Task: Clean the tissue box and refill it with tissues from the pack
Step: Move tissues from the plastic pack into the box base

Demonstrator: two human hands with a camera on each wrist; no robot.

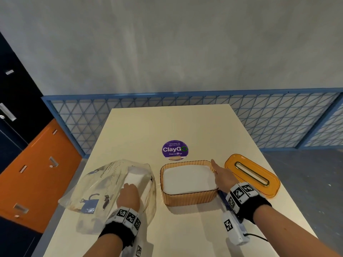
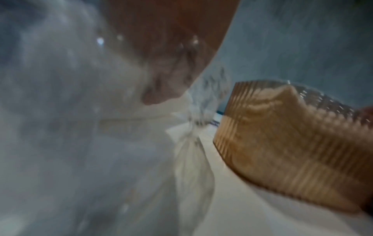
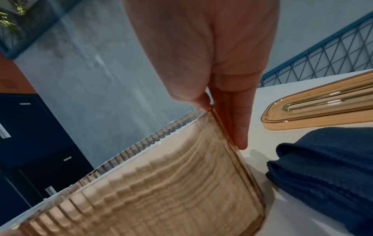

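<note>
Filling most of the head view, cream table, butted at its far edge against a blue lattice fence below a grey wall. Left of the table, orange and dark blue cabinets.

Slumped near the table's front left corner, crinkled clear plastic tissue pack with printed figures, mouth open toward the near edge, white tissues showing inside.

Standing near the table's middle, just right of the pack, amber ribbed tissue box, lidless, filled with a flat white stack of tissues nearly to the rim. Seen from the left wrist as a ribbed amber wall close beside the plastic.

Lying flat near the right edge, apart from the box, amber lid with a long gold-rimmed slot; in the right wrist view, the same lid beyond the fingers.

Folded between box and lid toward the near edge, dark blue cloth, mostly hidden under the wrist in the head view.

Stuck flat beyond the box toward the far edge, round purple "ClayGo" sticker.

Reaching into the pack's open mouth, left hand, knuckles up, fingertips buried at the tissues; grip cannot be told, the wrist view being blurred behind plastic.

Pressed flat along the box's right wall, right hand, fingers straight and together against the outside, thumb at the rim, holding nothing.
</note>
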